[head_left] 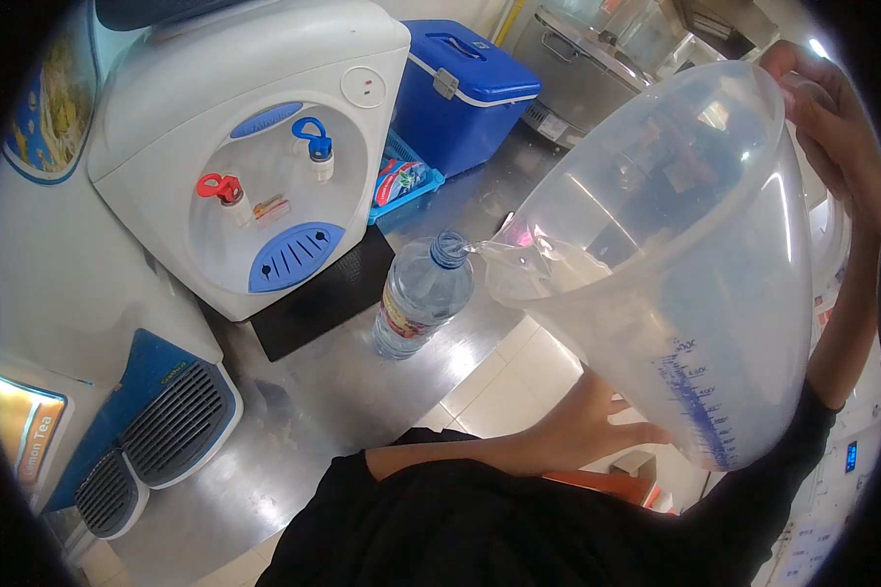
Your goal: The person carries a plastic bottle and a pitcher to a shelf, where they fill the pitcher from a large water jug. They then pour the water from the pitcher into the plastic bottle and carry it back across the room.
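Observation:
A large translucent measuring jug (pixel 675 264) with blue scale marks is tilted to the left. My right hand (pixel 827 122) grips it at the upper right, by the rim and handle. Lower down, my left hand (pixel 602 426) supports the jug's underside, some fingers hidden behind it. Water (pixel 548 259) runs in a thin stream from the spout to the mouth of a clear plastic bottle (pixel 421 298). The bottle has a coloured label and stands uncapped on the metal counter (pixel 333 391). Some liquid shows inside the bottle, but its level is hard to make out.
Behind the bottle stands a white water dispenser (pixel 255 166) with red and blue taps. A blue cooler box (pixel 470 93) and a blue basket (pixel 406 186) holding a packet are farther back. A drinks machine's drip tray (pixel 171 426) lies at the left.

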Motion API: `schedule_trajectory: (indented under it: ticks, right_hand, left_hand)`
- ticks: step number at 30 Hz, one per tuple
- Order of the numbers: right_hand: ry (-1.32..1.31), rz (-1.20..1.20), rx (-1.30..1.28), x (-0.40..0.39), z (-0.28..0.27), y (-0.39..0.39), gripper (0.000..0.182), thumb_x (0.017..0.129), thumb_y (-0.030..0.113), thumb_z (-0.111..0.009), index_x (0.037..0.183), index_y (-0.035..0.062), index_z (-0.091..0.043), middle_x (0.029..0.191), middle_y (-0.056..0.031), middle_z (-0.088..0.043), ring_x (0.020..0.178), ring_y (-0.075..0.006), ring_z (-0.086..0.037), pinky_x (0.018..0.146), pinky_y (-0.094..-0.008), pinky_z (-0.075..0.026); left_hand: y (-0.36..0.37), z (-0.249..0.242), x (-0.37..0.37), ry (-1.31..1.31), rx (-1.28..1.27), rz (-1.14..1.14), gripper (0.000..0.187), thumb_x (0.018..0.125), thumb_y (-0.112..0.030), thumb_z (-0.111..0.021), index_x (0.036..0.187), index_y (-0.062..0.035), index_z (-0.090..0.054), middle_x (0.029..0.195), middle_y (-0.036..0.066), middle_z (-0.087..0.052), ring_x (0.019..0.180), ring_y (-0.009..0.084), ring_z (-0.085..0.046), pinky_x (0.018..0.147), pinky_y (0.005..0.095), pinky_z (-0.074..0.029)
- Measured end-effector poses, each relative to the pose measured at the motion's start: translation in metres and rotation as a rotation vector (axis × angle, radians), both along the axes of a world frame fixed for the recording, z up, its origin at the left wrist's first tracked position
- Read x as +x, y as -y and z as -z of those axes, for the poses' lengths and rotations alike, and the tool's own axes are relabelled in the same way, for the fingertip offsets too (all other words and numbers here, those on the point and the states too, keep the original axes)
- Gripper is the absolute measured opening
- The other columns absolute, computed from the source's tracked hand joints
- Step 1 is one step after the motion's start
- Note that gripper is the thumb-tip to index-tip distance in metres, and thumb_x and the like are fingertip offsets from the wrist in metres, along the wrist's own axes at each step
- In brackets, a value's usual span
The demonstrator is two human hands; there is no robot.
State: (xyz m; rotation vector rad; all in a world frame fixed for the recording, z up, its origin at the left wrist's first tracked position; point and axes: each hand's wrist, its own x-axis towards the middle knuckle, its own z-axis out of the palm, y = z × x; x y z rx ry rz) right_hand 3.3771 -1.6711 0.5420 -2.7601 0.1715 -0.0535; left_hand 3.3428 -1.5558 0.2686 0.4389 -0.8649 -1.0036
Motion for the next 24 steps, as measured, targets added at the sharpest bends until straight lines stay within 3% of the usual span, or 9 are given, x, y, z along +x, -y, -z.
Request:
schedule_trajectory:
  ticks: [6, 24]
  right_hand:
    - [0.018, 0.043, -0.164, -0.001, 0.0, -0.007, 0.022, 0.077, 0.029, -0.054, 0.08, 0.0074, -0.052, 0.072, -0.0019, -0.056, 0.065, -0.0066, -0.055, 0.063, -0.0181, -0.045]
    - [-0.002, 0.023, -0.066, 0.001, 0.001, -0.008, 0.024, 0.076, 0.033, -0.054, 0.079, 0.0085, -0.051, 0.069, -0.0014, -0.056, 0.063, -0.006, -0.054, 0.06, -0.0151, -0.043]
  left_hand:
    - [0.001, 0.001, -0.001, 0.018, -0.007, -0.006, 0.057, 0.068, -0.012, -0.065, 0.11, -0.0003, -0.029, 0.111, 0.015, -0.035, 0.109, 0.026, -0.036, 0.093, 0.0433, -0.03]
    - [-0.004, -0.003, 0.003, 0.059, 0.077, 0.056, 0.056, 0.068, -0.01, -0.065, 0.11, -0.0002, -0.029, 0.109, 0.015, -0.039, 0.109, 0.0261, -0.037, 0.094, 0.044, -0.028]
